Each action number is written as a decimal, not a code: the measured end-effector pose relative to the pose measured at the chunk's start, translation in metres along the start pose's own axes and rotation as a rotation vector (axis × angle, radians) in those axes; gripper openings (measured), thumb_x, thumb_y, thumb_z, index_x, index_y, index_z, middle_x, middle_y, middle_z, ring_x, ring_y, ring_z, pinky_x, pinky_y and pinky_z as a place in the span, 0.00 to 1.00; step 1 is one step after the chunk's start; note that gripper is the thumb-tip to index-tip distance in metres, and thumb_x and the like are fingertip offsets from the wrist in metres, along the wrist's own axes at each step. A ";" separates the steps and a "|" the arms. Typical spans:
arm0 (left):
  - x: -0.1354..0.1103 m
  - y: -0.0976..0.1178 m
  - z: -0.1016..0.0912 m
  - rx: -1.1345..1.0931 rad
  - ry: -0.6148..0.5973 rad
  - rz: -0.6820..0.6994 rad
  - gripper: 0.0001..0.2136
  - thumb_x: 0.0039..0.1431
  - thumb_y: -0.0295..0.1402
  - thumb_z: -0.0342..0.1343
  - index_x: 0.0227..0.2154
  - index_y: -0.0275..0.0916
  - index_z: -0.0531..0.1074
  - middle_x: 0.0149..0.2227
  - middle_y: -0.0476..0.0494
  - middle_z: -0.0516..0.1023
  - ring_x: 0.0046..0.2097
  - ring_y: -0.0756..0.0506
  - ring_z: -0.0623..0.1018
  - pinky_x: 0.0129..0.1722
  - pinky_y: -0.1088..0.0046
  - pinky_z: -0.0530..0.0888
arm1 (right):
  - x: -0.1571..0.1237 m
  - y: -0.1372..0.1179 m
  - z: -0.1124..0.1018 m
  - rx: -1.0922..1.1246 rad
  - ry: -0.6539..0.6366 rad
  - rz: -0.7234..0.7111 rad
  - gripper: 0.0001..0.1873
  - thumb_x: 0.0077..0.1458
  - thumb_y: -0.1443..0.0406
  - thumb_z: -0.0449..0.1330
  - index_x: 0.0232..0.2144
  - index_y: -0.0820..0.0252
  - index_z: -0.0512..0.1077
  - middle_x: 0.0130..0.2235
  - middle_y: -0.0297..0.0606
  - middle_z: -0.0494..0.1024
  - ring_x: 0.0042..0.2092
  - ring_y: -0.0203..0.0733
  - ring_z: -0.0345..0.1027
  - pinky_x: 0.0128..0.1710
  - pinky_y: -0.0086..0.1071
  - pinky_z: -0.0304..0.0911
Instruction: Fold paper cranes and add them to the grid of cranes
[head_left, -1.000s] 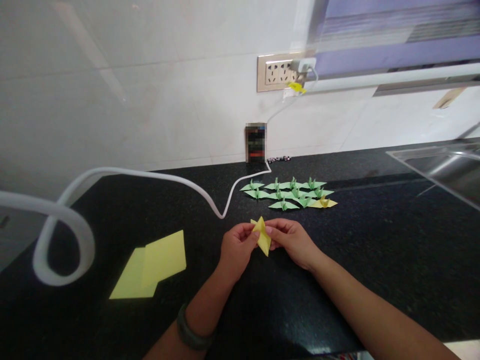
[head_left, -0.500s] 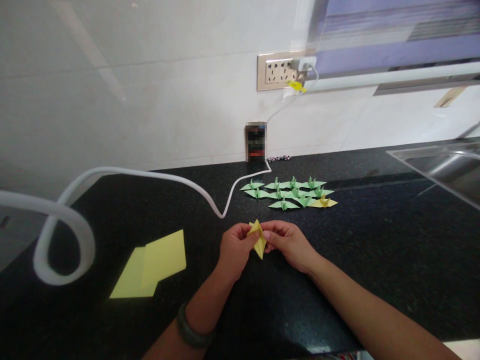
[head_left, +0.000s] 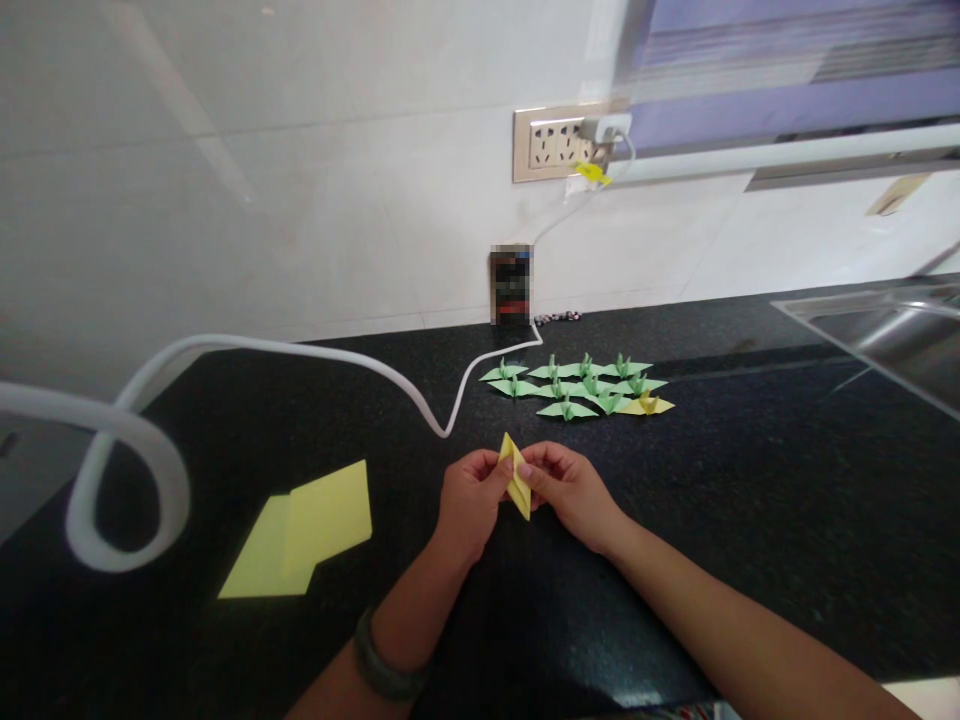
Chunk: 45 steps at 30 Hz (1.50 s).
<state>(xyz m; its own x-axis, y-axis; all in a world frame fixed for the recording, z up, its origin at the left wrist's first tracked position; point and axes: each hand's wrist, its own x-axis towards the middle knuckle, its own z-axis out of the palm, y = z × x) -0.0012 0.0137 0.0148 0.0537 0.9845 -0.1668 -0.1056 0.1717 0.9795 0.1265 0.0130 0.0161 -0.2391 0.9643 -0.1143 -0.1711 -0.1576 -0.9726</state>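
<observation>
A small folded yellow paper (head_left: 516, 476), narrow and diamond-shaped, is held just above the black countertop (head_left: 750, 480). My left hand (head_left: 469, 497) pinches its left side and my right hand (head_left: 571, 491) pinches its right side, fingertips of both meeting on the paper. A dark band sits on my left wrist (head_left: 382, 665). Beyond the hands lies a group of several green paper cranes (head_left: 574, 385) with one yellow crane (head_left: 648, 405) at its right end.
Yellow paper sheets (head_left: 304, 528) lie at the left. A white cable (head_left: 225, 370) loops across the counter to a wall socket (head_left: 559, 145). A small dark device (head_left: 511, 284) leans on the wall. A steel sink (head_left: 892, 335) is at the right.
The yellow paper has been folded narrower between my fingers. Both hands drew slightly closer together and stayed in the same spot.
</observation>
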 end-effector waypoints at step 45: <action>-0.011 0.001 0.003 0.628 0.113 0.426 0.08 0.50 0.33 0.51 0.29 0.37 0.73 0.28 0.46 0.76 0.29 0.50 0.74 0.31 0.75 0.69 | -0.001 -0.001 -0.006 -0.967 0.359 -0.470 0.04 0.47 0.69 0.52 0.24 0.61 0.67 0.24 0.34 0.69 0.26 0.34 0.62 0.26 0.26 0.56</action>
<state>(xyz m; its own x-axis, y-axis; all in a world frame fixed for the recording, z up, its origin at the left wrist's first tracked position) 0.0015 0.0032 0.0175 0.0293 0.9645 0.2623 0.4918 -0.2423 0.8363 0.1330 0.0134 0.0162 -0.0311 0.9144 0.4036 0.6763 0.3166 -0.6651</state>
